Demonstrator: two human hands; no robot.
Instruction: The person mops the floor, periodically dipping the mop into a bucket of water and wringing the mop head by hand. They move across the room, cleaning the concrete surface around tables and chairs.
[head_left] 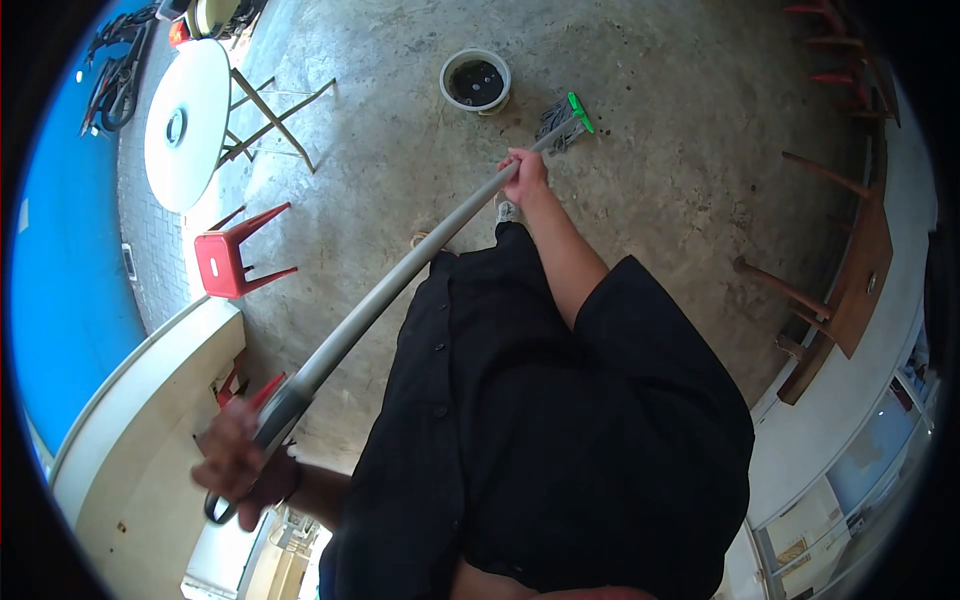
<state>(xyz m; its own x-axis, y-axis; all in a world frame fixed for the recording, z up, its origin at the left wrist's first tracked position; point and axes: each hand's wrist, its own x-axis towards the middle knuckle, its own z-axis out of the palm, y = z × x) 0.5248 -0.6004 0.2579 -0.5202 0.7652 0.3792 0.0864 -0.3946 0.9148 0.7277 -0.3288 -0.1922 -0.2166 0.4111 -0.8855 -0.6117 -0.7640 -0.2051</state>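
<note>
A mop with a long grey handle (385, 291) runs diagonally across the head view. Its green clamp (580, 113) and grey strands (556, 122) rest on the concrete floor. Low on the pole, my right hand (525, 175) is closed around it. At the upper end, my left hand (245, 465) lies across the dark grip with its fingers curled over it, smeared by motion. A hanging loop shows just below that hand. Close to the mop head stands a round white bucket (446, 92) holding dark water.
A round white folding table (190, 100) and a red plastic stool (222, 265) stand to the left. Wooden furniture (862, 270) with legs lines the right side. A low pale wall (150, 385) is at lower left, and a bicycle (120, 85) is outside.
</note>
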